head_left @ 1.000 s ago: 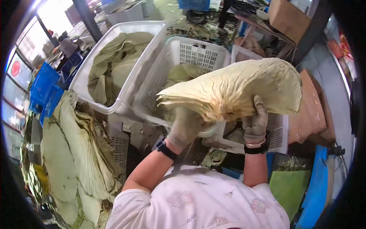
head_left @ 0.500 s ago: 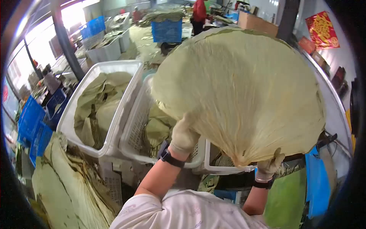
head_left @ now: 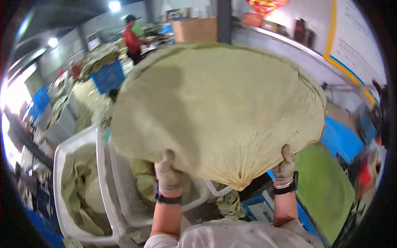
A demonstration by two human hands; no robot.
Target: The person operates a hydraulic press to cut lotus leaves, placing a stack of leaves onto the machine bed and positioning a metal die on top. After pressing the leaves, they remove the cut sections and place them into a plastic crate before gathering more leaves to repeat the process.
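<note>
A large, pale green, fan-shaped dried leaf point(head_left: 231, 107) is held up in front of me, its pleated point towards me. Gloved, my left hand point(head_left: 168, 173) grips its lower left edge, thumb on the near face and the other fingers hidden behind. My right hand point(head_left: 284, 167), also gloved, pinches the lower right edge in the same way. Black bands circle both wrists.
White bins, one point(head_left: 58, 182) holding folded leaves, stand at the left. A green surface point(head_left: 326, 190) lies at the right beside blue panels point(head_left: 341, 138). A person in red point(head_left: 131, 41) stands at the back near a cardboard box point(head_left: 194, 31).
The view has turned right. The leaf now sits lower and more level before me, and my left hand shows farther from the bins' middle, nearer the leaf's lower edge.
</note>
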